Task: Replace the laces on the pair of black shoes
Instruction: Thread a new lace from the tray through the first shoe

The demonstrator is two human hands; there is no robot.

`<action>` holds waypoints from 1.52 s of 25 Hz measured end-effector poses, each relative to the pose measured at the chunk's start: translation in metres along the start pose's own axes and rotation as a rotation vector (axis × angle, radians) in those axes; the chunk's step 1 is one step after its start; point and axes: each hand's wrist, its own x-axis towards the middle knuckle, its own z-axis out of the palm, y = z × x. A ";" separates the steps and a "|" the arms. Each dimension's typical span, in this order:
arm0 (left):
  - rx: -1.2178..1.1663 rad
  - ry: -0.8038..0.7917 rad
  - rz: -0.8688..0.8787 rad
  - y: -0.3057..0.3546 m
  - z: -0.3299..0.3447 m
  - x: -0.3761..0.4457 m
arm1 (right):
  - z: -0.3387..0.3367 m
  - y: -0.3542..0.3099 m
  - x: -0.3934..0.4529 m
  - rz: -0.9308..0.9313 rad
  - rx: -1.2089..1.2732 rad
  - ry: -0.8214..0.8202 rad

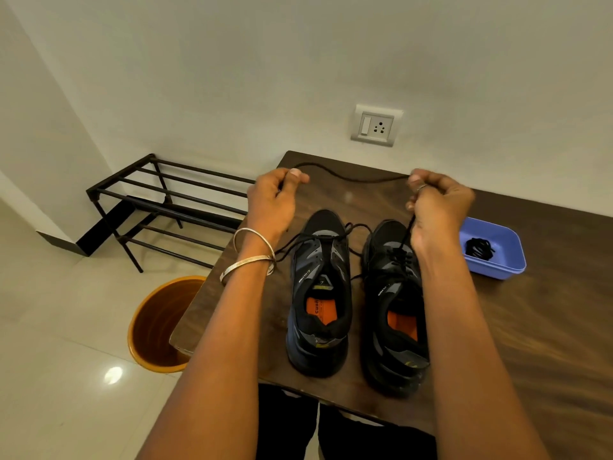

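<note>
Two black shoes with orange insoles stand side by side on the dark wooden table (530, 327), toes pointing away. The left shoe (320, 293) has a loose lace only through its front eyelets. The right shoe (394, 303) is laced further up. A black lace (351, 176) stretches in the air between my hands, above and beyond the shoes. My left hand (273, 200) pinches one end. My right hand (438, 210) grips the other part, and the lace drops from it down to the right shoe's eyelets.
A blue plastic tray (504, 270) holding a coiled black lace (479, 249) sits at the right of the shoes. An orange bin (156, 327) stands on the floor by the table's left edge. A black metal shoe rack (159, 207) stands behind it. A wall socket (376, 126) is above the table.
</note>
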 end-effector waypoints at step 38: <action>0.052 -0.280 -0.499 -0.011 0.022 -0.020 | 0.024 0.049 -0.030 -0.179 -0.763 -0.713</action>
